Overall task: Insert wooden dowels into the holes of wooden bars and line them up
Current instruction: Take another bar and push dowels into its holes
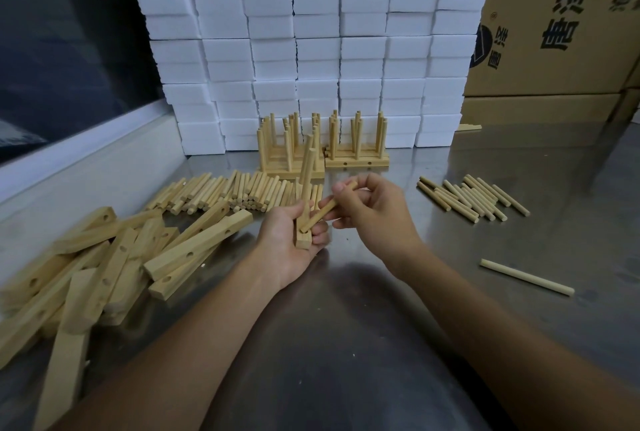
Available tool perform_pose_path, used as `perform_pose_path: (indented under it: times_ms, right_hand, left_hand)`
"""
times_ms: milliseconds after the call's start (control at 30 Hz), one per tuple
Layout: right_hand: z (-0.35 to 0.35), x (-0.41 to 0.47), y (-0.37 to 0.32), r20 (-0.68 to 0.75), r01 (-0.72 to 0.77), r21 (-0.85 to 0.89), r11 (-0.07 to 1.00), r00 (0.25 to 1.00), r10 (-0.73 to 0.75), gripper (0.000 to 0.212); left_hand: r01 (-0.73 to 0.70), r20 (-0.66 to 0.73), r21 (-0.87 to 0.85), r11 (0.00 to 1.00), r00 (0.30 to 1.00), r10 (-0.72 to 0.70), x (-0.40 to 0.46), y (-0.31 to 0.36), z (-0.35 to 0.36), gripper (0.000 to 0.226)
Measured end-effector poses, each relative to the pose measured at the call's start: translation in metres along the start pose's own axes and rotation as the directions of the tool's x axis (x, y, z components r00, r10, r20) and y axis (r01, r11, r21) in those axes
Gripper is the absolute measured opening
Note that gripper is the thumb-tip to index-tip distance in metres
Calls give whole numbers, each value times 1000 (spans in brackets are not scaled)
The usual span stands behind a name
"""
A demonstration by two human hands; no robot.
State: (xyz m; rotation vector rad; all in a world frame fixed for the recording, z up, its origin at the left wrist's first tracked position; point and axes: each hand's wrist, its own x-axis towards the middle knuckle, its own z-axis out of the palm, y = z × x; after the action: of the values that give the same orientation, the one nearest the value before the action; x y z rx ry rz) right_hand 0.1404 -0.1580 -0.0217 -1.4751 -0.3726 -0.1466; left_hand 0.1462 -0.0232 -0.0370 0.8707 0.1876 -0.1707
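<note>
My left hand (pixel 289 240) grips a wooden bar (pixel 303 240) end-on above the steel table, with dowels (pixel 306 167) standing up out of it. My right hand (pixel 370 208) pinches another dowel (pixel 329 207) at a slant, its lower tip at a hole near the bar's close end. Finished bars with upright dowels (pixel 323 150) stand lined up at the back. Loose dowels lie in a pile (pixel 239 193) behind my left hand and in a smaller bunch (pixel 474 198) to the right.
A heap of drilled bars (pixel 104 264) fills the left of the table (pixel 346 326). A single dowel (pixel 526 277) lies at the right. White foam blocks (pixel 311 42) are stacked behind, cardboard boxes (pixel 561 32) at the back right.
</note>
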Motion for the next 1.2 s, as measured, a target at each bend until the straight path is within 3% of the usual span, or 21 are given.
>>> perform_pose_path:
  times_ms: [200, 467, 1067, 1200]
  right_hand:
    - [2, 0, 1, 38, 236, -337, 911, 971, -238, 9]
    - [14, -6, 2, 128, 279, -321, 905, 960, -250, 4]
    - [25, -4, 12, -32, 254, -381, 889, 957, -287, 25]
    - [20, -3, 12, 2, 247, -381, 891, 964, -267, 22]
  left_hand:
    - [-16, 14, 44, 999, 1000, 15, 0, -1, -1, 29]
    - [-79, 16, 101, 992, 997, 78, 5, -4, -2, 49]
    - [-24, 27, 118, 993, 999, 21, 9, -5, -3, 38]
    - [-42, -11, 104, 994, 999, 43, 8, -5, -1, 38]
